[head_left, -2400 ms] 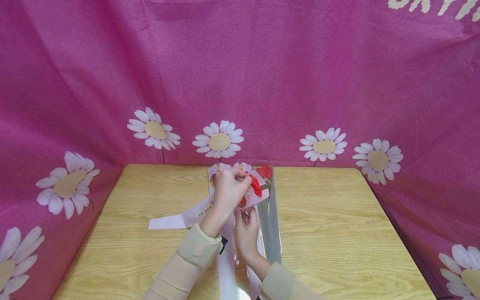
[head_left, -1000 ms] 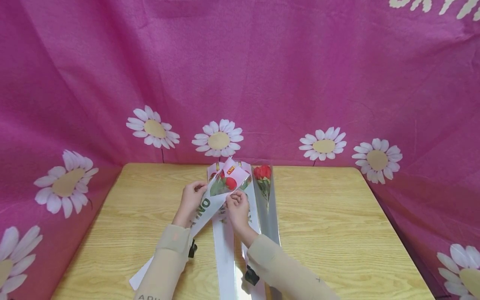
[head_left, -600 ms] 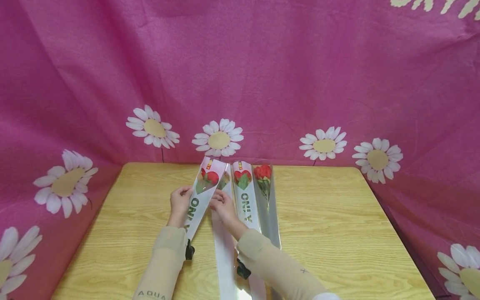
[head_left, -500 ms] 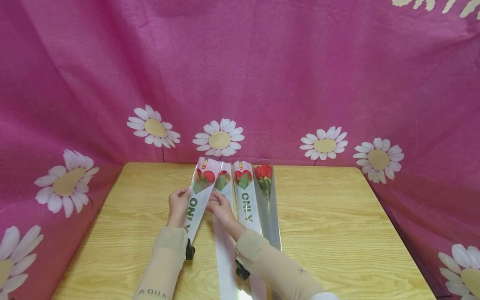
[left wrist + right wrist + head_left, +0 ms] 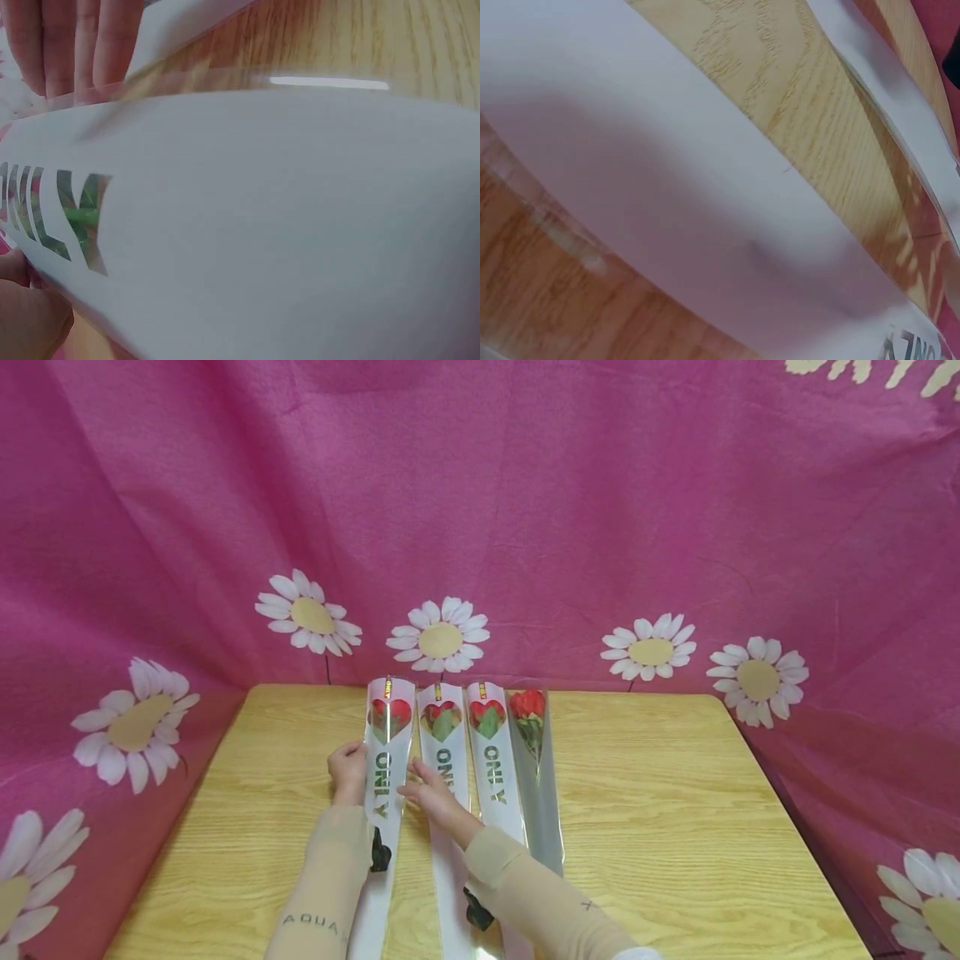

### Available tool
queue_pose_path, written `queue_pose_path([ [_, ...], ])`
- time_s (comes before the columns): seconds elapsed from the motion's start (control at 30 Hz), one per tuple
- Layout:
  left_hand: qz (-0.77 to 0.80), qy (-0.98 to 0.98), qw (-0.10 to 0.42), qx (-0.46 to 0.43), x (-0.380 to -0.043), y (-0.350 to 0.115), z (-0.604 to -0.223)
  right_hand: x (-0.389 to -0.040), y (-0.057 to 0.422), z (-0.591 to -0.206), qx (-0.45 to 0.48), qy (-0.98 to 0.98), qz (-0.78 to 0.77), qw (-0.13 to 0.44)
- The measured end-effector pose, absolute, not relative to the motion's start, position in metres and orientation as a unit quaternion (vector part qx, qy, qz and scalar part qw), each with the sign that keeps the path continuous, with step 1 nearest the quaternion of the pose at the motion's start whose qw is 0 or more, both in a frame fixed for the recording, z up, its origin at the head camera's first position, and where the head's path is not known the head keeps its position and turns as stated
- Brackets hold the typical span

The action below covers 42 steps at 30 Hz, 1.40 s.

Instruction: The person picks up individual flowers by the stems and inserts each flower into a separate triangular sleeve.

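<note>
Four white-paper and clear-plastic sleeves are not all alike: the leftmost wrapped rose (image 5: 382, 781) has a heart-shaped window and ONLY lettering. My left hand (image 5: 348, 772) pinches its left edge, thumb and finger at the rim in the left wrist view. My right hand (image 5: 435, 797) lies by its right edge, with straight fingers (image 5: 109, 45) at the plastic border in the left wrist view. Under the right hand and forearm runs a second wrapped rose (image 5: 442, 718), partly hidden. Its white sleeve crosses the right wrist view close up.
To the right lie a third ONLY-lettered wrapped rose (image 5: 491, 760) and a rose in a plain clear-and-grey sleeve (image 5: 529, 727). All rest side by side on the wooden table (image 5: 660, 827). A pink curtain (image 5: 525, 527) with printed daisies hangs around the table.
The leftmost wrapped rose has swung from crossing the others to lying straight at the row's left. My hands moved left with it; the right fingers have straightened.
</note>
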State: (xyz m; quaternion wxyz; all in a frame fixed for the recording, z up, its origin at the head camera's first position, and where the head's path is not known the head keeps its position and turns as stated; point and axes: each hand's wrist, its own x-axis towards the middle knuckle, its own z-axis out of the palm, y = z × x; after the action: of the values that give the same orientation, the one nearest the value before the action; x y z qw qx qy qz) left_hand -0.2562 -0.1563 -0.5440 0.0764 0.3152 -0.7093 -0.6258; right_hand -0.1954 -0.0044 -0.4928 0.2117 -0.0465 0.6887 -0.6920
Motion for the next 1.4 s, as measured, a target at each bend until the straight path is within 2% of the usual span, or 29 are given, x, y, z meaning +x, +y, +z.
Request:
queue_pose_path([
  [0.1,-0.610,-0.721,0.065,0.321,-0.246,-0.154,-0.530,-0.200,-0.006,-0.505,-0.049,0.685,-0.692,0.223],
  [0.3,-0.605,-0.720,0.059,0.336,-0.246,-0.154,-0.533,-0.212,-0.011,-0.529,-0.031,0.682,-0.692,0.236],
  [0.43,-0.640,-0.707,0.060,0.295,-0.253,-0.163,-0.551,-0.216,-0.011,-0.534,-0.026,0.680,-0.690,0.247],
  [0.5,-0.670,-0.692,0.085,0.255,-0.270,-0.176,-0.591,-0.217,-0.010,-0.536,-0.021,0.675,-0.691,0.257],
  [0.57,-0.685,-0.685,0.084,0.233,-0.276,-0.183,-0.607,-0.218,-0.011,-0.536,-0.017,0.672,-0.691,0.265],
  [0.67,-0.656,-0.704,0.088,0.256,-0.284,-0.180,-0.616,-0.219,-0.011,-0.535,-0.011,0.667,-0.693,0.274],
  [0.73,-0.639,-0.715,0.062,0.276,-0.270,-0.169,-0.583,-0.220,-0.012,-0.534,-0.011,0.669,-0.691,0.276],
  [0.87,-0.665,-0.696,0.047,0.267,-0.255,-0.161,-0.553,-0.222,-0.014,-0.533,-0.010,0.667,-0.689,0.284],
  [1.03,-0.690,-0.676,0.028,0.259,-0.252,-0.158,-0.546,-0.225,-0.013,-0.532,-0.005,0.651,-0.700,0.293],
  [1.4,-0.687,-0.682,0.021,0.248,-0.254,-0.155,-0.545,-0.227,-0.010,-0.534,-0.012,0.654,-0.696,0.297],
])
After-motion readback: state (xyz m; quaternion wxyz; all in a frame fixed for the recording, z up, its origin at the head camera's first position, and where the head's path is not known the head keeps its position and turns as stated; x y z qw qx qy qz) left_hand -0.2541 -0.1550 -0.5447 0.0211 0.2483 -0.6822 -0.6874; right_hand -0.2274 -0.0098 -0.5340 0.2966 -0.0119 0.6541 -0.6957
